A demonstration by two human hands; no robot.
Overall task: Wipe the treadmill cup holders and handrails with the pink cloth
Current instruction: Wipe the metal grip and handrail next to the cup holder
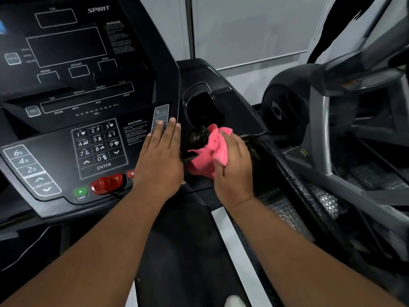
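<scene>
Pink cloth [209, 152], bunched in loose folds, sits at the near end of the right cup holder [199, 103], a black recess just right of the treadmill console [66, 63]. The right hand [234, 165] grips the cloth from the right, fingers curled round it. The left hand [159, 160] lies flat on the console's right edge, fingers straight and together, tips on the grey speed buttons [161, 113]. A black handrail [285, 167] runs from the holder toward the near right. Left of the left hand are a number keypad [99, 147], a red safety key [108, 183] and a green start button [80, 192]
</scene>
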